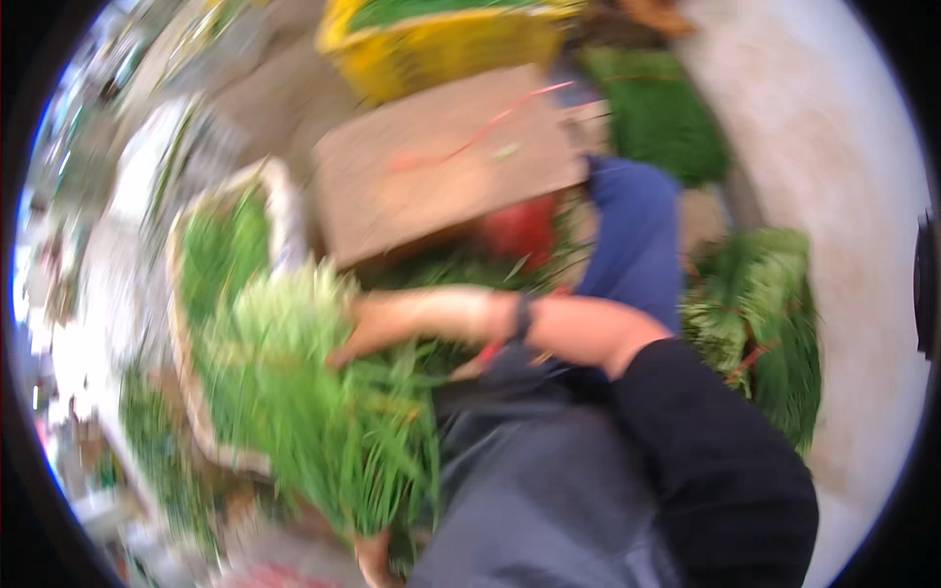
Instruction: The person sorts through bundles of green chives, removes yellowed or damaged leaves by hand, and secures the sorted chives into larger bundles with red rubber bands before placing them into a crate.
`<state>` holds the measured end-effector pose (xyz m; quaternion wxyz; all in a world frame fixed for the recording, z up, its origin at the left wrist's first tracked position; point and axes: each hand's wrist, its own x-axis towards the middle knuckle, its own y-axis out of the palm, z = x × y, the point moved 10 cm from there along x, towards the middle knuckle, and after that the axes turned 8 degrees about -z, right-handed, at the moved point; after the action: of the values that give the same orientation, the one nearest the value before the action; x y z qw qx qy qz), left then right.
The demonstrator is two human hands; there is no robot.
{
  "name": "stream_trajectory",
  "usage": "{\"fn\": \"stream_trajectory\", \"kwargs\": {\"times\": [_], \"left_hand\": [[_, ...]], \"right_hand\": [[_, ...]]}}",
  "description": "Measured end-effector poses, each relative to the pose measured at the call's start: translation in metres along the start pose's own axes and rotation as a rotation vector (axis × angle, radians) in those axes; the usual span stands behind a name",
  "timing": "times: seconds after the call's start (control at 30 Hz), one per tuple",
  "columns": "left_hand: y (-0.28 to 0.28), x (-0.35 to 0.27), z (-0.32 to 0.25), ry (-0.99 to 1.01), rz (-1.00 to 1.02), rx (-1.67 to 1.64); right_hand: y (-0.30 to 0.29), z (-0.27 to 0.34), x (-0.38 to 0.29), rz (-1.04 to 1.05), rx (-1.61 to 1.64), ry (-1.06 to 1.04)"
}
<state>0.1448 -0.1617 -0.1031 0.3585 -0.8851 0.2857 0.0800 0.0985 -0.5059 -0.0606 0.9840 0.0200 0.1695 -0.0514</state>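
A large loose bundle of long green leaves, chive-like, with pale stem ends (294, 301), lies across my front at the left. My right hand (354, 327) reaches from the right and grips the bundle's side below the pale ends; a dark band circles the wrist. My left hand (375, 562) is at the bottom edge, against the leaf tips, its fingers hidden by leaves. Under and beside the bundle stands a pale-rimmed basket (180, 353) with more greens. A brown board or box top (441, 162) lies ahead, with a thin red tie (489, 128) on it. The picture is blurred.
A yellow plastic crate (448, 55) with greens stands beyond the board. Tied green bundles (779, 331) lie at the right, and another green pile (662, 121) farther up, along a pale wall or ledge (823, 184). A red object (522, 228) sits below the board.
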Motion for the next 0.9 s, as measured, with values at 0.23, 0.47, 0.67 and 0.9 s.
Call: {"fn": "stream_trajectory", "kwargs": {"times": [0.23, 0.47, 0.67, 0.9], "left_hand": [[0.014, 0.042, -0.031, 0.137, 0.008, 0.186], [-0.030, 0.024, -0.027, 0.298, 0.102, 0.284], [-0.051, 0.009, -0.041, 0.063, 0.130, 0.158], [-0.050, -0.005, -0.011, 0.105, 0.151, -0.048]], "right_hand": [[0.019, -0.030, 0.009, 0.102, 0.591, -0.108], [-0.010, -0.047, -0.010, -0.148, 0.360, -0.126], [-0.029, -0.042, -0.046, -0.268, 0.748, -0.057], [-0.146, -0.038, -0.067, -0.338, 0.985, -0.331]]}}
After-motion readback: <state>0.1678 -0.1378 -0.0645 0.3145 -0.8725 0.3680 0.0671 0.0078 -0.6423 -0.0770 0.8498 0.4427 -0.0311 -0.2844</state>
